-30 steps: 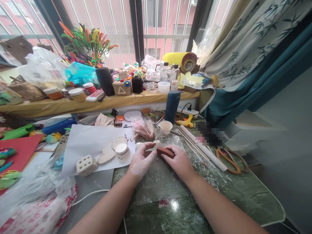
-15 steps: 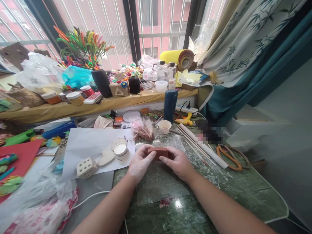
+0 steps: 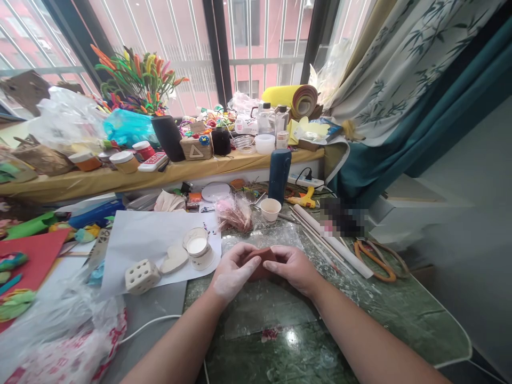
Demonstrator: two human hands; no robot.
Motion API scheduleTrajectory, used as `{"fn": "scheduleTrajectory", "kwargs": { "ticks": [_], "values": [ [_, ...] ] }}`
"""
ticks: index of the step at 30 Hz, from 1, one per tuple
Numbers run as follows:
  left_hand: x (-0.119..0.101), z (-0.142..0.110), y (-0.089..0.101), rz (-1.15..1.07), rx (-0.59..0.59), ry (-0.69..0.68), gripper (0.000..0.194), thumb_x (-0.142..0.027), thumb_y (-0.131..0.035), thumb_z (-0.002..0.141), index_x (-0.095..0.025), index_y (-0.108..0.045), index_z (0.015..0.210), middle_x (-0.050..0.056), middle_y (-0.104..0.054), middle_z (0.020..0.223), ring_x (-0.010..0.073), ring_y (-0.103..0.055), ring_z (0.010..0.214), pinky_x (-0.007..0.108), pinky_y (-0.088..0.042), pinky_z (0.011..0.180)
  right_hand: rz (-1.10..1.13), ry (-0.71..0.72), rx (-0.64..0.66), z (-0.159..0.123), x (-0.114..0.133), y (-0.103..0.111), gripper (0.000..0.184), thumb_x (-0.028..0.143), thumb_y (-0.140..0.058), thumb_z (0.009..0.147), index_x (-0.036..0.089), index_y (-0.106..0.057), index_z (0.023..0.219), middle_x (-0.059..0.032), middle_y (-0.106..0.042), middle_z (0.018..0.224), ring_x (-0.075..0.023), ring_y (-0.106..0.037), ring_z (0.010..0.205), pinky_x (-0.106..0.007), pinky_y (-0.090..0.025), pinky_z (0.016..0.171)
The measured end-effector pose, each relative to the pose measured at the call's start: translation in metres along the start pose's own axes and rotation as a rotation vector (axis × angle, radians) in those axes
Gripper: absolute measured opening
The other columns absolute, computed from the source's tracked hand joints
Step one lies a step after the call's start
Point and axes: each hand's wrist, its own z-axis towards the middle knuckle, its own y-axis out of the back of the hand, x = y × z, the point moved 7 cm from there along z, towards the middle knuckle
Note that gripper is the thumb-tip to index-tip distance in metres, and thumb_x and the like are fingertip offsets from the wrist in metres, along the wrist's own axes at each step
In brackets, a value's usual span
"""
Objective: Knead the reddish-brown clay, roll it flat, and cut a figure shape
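Between my two hands is a reddish-brown block of clay (image 3: 262, 271), held up over the green table. My left hand (image 3: 234, 271) grips its left side, thumb on the near face. On the right side my right hand (image 3: 294, 269) closes round it, thumb also in front; the far fingers of both are partly hidden. White powder coats both hands. Under them lies a clear plastic sheet (image 3: 266, 314). To the left, on white paper (image 3: 144, 234), are a dice-shaped block (image 3: 142, 276), a pale heart-shaped piece (image 3: 175, 259) and a cup of white material (image 3: 198, 246).
Beyond my hands stand a paper cup (image 3: 271, 209), a bag of brown material (image 3: 235, 212) and a tall blue bottle (image 3: 279, 176). A white roll (image 3: 340, 245), thin sticks and orange-handled scissors (image 3: 376, 260) lie right. A yellow glue gun (image 3: 304, 198) rests near the power strip (image 3: 306, 181).
The clay block has been tilted and turned between my hands, so its near face now slants downward. Both hands have shifted slightly toward me.
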Motion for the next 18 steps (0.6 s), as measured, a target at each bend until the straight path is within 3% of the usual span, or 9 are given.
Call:
{"fn": "scheduleTrajectory", "kwargs": {
  "ticks": [3, 8, 11, 14, 18],
  "values": [
    [0.005, 0.001, -0.005, -0.101, 0.005, 0.069, 0.034, -0.043, -0.083, 0.075, -0.02, -0.073, 0.098, 0.006, -0.076, 0.097, 0.0224, -0.068, 0.092, 0.031, -0.051, 0.083, 0.139, -0.03, -0.066, 0.001, -0.008, 0.005, 0.037, 0.043, -0.085, 0.073, 0.021, -0.075, 0.102, -0.0036, -0.075, 0.094, -0.0226, -0.069, 0.088, -0.035, -0.054, 0.082],
    [0.008, 0.001, -0.003, -0.423, -0.129, 0.15, 0.038, -0.045, -0.083, 0.074, -0.018, -0.071, 0.097, 0.005, -0.076, 0.093, 0.0177, -0.068, 0.081, 0.027, -0.051, 0.073, 0.327, -0.023, -0.165, 0.003, -0.013, 0.013, 0.047, 0.046, -0.082, 0.077, 0.024, -0.07, 0.116, -0.0016, -0.073, 0.086, -0.0147, -0.065, 0.07, -0.026, -0.051, 0.067],
    [0.008, -0.001, -0.001, -0.545, -0.173, 0.145, 0.039, -0.045, -0.085, 0.072, -0.017, -0.069, 0.096, 0.005, -0.076, 0.091, 0.0162, -0.068, 0.076, 0.026, -0.051, 0.07, 0.265, -0.029, -0.14, 0.002, -0.011, 0.006, 0.048, 0.045, -0.084, 0.076, 0.025, -0.071, 0.117, -0.0045, -0.076, 0.097, -0.0181, -0.069, 0.081, -0.03, -0.053, 0.074],
    [0.011, -0.002, 0.0, -0.466, -0.192, 0.103, 0.035, -0.043, -0.084, 0.074, -0.017, -0.069, 0.091, 0.004, -0.074, 0.086, 0.0151, -0.066, 0.074, 0.025, -0.05, 0.071, 0.093, -0.031, -0.069, -0.001, -0.009, -0.006, 0.047, 0.043, -0.085, 0.075, 0.025, -0.073, 0.117, -0.0074, -0.076, 0.112, -0.026, -0.07, 0.1, -0.038, -0.054, 0.089],
    [0.016, -0.002, -0.008, -0.357, -0.137, 0.025, 0.034, -0.042, -0.081, 0.078, -0.018, -0.067, 0.098, 0.005, -0.073, 0.092, 0.0192, -0.068, 0.087, 0.03, -0.05, 0.081, -0.071, -0.037, -0.126, -0.004, -0.014, -0.002, 0.04, 0.046, -0.081, 0.079, 0.022, -0.076, 0.11, -0.0088, -0.078, 0.105, -0.0298, -0.07, 0.099, -0.044, -0.054, 0.091]
  ]
}}
